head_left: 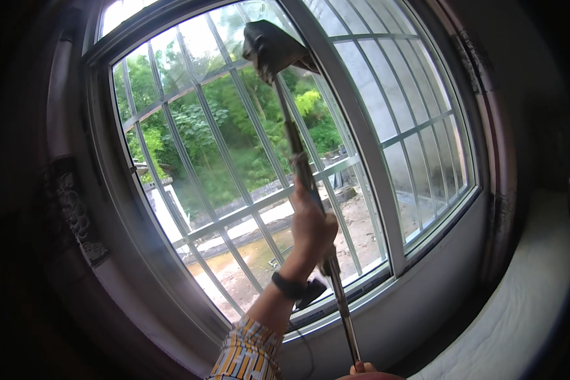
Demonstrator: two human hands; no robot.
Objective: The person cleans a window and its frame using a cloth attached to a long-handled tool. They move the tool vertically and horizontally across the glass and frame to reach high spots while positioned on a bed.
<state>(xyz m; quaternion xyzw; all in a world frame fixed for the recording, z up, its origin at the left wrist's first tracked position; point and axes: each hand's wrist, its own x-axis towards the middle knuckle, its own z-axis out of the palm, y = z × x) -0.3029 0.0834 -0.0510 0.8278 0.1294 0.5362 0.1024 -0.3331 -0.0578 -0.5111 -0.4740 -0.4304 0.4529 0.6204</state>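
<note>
Hands grip a long metal pole (pixel 316 209) that rises steeply from the bottom edge toward the top of a window (pixel 234 158). On the pole's upper end sits a dark, flat cleaning head (pixel 273 47), pressed against or just in front of the upper glass; which of the two cannot be told.

The left hand (pixel 311 229) is closed around the pole about halfway up, fingers wrapped on it, with a black wristband (pixel 289 286) and a yellow-patterned sleeve (pixel 247 351) below it. The right hand (pixel 361 370) shows only as fingertips at the bottom edge, touching the pole's lower end; how far it is closed cannot be told.

White bars (pixel 202 120) form a grid outside the glass, with green trees and wet, muddy ground beyond them. A thick white frame post (pixel 367 145) splits the window into two panes, just right of the pole. Below the window a grey sill (pixel 424 285) runs toward a white padded surface (pixel 525 316) at lower right.
</note>
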